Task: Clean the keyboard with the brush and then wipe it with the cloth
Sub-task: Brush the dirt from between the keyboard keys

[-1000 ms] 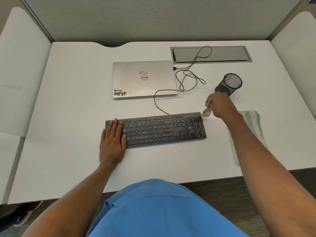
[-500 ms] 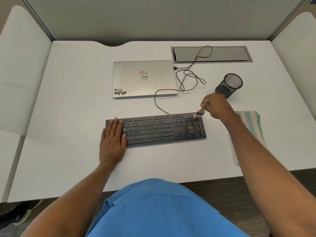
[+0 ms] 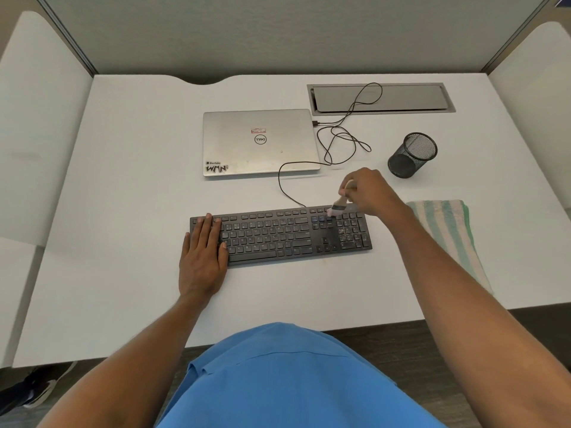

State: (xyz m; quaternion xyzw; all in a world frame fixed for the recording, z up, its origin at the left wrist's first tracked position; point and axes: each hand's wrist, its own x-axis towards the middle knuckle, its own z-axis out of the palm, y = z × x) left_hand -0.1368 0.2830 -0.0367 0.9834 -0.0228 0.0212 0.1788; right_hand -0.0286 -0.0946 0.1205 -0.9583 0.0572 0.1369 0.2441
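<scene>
Touching keyboard [image 3: 278,239]: brush [image 3: 338,206] beneath right hand [image 3: 370,193]

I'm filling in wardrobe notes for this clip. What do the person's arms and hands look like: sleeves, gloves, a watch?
The left hand and right hand are bare: no gloves. No sleeves, watch or bands show on the forearms or wrists. A blue top shows at the bottom of the picture.

The left hand [image 3: 202,254] lies flat on the keyboard's [image 3: 278,239] 9 o'clock end. The right hand [image 3: 369,191] grips the brush [image 3: 338,206], bristles on keys toward 1 o'clock. From the keyboard, the cloth [image 3: 448,230] lies at 3 o'clock, the cup [image 3: 412,154] at 2, the laptop [image 3: 259,143] at 12.
</scene>
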